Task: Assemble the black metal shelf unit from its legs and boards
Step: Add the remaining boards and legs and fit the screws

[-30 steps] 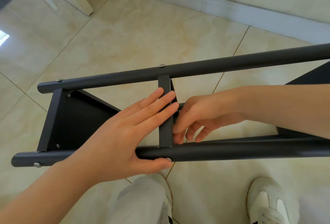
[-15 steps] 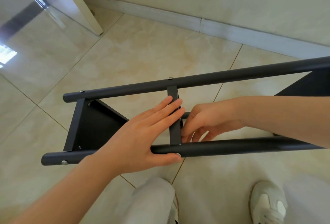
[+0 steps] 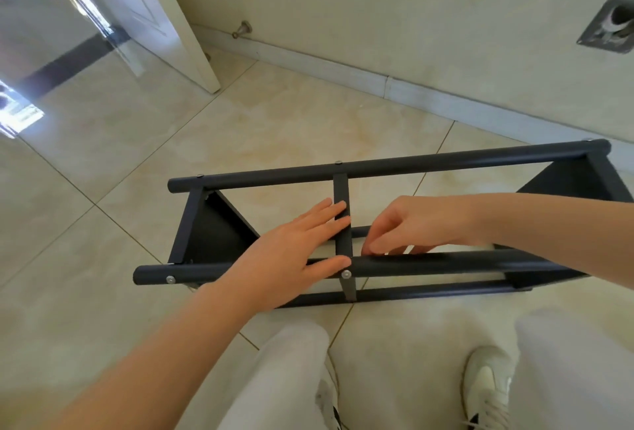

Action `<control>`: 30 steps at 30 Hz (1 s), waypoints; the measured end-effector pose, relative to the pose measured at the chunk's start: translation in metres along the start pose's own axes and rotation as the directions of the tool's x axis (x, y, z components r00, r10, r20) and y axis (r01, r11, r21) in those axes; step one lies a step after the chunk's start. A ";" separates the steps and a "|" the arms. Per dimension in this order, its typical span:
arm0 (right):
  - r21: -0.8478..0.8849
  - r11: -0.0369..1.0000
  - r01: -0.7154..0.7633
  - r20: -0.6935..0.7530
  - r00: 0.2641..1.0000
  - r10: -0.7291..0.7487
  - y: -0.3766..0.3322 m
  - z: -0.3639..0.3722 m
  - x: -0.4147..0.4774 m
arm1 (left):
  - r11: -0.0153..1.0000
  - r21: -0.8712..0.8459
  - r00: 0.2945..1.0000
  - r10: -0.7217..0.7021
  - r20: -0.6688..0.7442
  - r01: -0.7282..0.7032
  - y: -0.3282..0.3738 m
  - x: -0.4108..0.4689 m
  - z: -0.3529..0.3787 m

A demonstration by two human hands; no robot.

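shelf unit on floor, before wall

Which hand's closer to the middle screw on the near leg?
Left. The left hand has its thumb tip right beside the screw on the near leg; the right hand sits farther along, past the middle board.

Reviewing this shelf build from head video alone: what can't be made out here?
- Right hand, head view: fingers curl down at the near leg; they hide anything pinched.
- Middle board: only its edge shows, partly under the left hand.
- Right end board: cut off by the frame's right edge.
- Wall plate: blurred.
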State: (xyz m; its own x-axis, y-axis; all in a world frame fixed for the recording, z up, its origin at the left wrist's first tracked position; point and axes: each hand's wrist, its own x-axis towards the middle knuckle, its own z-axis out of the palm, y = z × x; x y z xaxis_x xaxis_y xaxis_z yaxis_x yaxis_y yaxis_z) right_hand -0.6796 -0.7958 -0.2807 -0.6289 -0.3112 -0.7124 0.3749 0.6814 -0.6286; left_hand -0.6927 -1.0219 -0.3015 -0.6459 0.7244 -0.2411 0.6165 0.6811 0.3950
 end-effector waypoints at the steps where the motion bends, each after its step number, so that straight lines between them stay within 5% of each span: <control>1: -0.057 0.998 0.023 -0.028 0.999 -0.025 -0.001 0.002 -0.005 | 0.996 -0.078 0.997 -0.035 -0.065 0.030 0.002 -0.008 0.002; 4: -0.206 0.975 0.084 -0.056 0.994 -0.097 -0.001 0.008 -0.015 | 0.856 -0.506 0.934 -0.261 -0.243 0.107 0.011 -0.031 0.004; 7: -0.268 0.958 0.098 -0.077 0.989 -0.123 -0.001 0.012 -0.020 | 0.422 -0.898 0.876 -0.472 -0.104 0.120 0.016 -0.045 0.005; 12: -0.371 0.922 0.108 -0.094 0.984 -0.154 -0.005 0.018 -0.020 | -0.092 -0.950 0.756 -0.586 0.293 0.297 0.011 -0.058 0.018; 18: -0.456 0.886 0.089 -0.111 0.982 -0.156 -0.006 0.022 -0.020 | -0.507 -0.840 0.714 -0.513 0.476 0.196 0.007 -0.060 0.032; 24: -0.461 0.886 0.055 -0.141 0.981 -0.134 -0.004 0.026 -0.022 | -0.624 -0.754 0.682 -0.644 0.347 -0.205 -0.006 -0.052 0.032; 30: -0.566 0.824 0.042 -0.182 0.968 -0.175 -0.001 0.030 -0.030 | -0.613 -0.747 0.664 -0.674 0.325 -0.257 -0.025 -0.052 0.021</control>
State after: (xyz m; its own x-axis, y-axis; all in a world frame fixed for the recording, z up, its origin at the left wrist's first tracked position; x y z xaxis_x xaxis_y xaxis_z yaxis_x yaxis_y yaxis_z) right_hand -0.6404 -0.8070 -0.2680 -0.7980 -0.2997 -0.5228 -0.1031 0.9227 -0.3715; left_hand -0.6653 -1.0739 -0.3172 -0.6976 0.0566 -0.7142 -0.5487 -0.6832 0.4818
